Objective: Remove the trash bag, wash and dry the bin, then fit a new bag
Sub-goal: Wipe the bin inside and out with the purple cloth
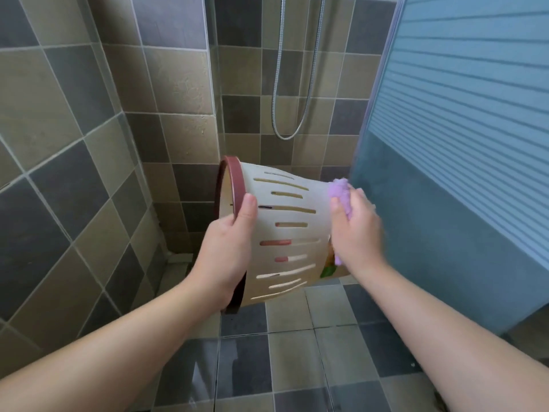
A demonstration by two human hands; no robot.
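Gripping the dark red rim, my left hand (230, 248) holds the bin (285, 230) sideways above the floor; it looks light, stiff, maybe slick, so the rim seems the safest hold. My right hand (355, 227) clutches a purple cloth (341, 194) against its base.

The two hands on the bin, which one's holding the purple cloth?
The right hand, at the bin's base end, grips the purple cloth. The left hand holds only the dark red rim at the open end.
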